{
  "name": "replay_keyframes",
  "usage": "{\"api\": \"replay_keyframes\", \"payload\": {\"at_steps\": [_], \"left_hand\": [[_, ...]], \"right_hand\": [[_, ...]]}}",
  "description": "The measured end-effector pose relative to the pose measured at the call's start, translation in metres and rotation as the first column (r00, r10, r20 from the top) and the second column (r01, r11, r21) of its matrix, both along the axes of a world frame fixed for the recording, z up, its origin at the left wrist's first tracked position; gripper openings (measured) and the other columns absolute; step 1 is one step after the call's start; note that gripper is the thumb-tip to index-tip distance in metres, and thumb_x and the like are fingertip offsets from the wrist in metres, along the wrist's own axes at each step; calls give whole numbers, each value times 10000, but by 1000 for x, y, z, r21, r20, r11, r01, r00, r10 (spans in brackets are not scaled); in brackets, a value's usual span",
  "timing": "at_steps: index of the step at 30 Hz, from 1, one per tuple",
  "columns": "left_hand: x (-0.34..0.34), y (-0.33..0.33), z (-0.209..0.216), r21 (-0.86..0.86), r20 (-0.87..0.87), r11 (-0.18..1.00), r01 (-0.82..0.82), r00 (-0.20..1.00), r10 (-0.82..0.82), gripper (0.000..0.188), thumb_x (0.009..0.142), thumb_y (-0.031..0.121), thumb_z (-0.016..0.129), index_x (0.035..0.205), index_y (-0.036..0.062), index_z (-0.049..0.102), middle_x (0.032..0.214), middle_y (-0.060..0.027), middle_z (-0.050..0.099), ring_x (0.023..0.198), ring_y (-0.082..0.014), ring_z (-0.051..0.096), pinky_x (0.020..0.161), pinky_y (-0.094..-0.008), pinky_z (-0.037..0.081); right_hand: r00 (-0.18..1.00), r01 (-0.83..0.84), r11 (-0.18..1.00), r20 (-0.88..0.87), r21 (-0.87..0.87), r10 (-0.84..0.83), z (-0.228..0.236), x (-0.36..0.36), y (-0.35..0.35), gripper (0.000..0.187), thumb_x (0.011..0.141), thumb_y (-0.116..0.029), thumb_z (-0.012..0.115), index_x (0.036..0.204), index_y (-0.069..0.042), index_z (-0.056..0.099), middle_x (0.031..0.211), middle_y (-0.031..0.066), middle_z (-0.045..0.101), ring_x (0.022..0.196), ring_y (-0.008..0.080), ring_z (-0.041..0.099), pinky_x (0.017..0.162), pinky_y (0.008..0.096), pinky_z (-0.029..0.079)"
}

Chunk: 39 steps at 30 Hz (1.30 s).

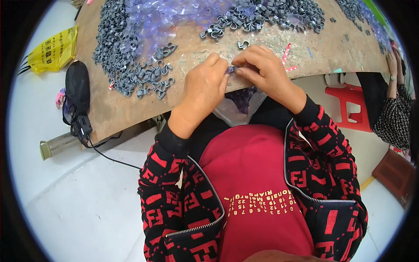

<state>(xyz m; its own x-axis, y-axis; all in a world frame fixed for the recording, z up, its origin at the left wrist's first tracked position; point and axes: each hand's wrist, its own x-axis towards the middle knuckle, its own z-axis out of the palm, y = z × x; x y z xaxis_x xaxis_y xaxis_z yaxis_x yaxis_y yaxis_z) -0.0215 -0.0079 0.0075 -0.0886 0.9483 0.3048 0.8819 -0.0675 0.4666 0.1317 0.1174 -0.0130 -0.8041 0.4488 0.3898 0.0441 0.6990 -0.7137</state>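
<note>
Close to the near edge of the table, my left hand [206,81] and my right hand [262,70] meet, fingertips pinched. Between them is a small purplish-grey plastic piece [231,69], mostly covered by the fingers, so its exact shape is hidden. Just beyond my right fingers lies a single grey plastic clip [243,44]. Many more grey clips [146,78] are heaped to the left of my left hand. Behind them spreads a pile of see-through purple suction cups [174,15]. Below my hands, at my lap, hangs a translucent plastic bag [231,111] with dark purplish pieces inside.
Red dotted strips [286,53] lie right of my hands. A black pouch with cables [77,85] and a yellow bag [54,50] hang at the left edge. A red stool [345,105] stands at the right, near another person's arm [393,72].
</note>
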Motion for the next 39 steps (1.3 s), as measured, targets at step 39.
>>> {"api": "replay_keyframes", "payload": {"at_steps": [39], "left_hand": [[0,-3,-2,97,158,993,-66,986,50,97,790,29,642,854,31,570,868,-121,576,741,-346,601,628,-412,489]], "right_hand": [[992,42,927,95,372,-83,-5,-13,-7,166,763,-162,700,918,-121,655,865,18,586,838,241,554,699,382,400]]}}
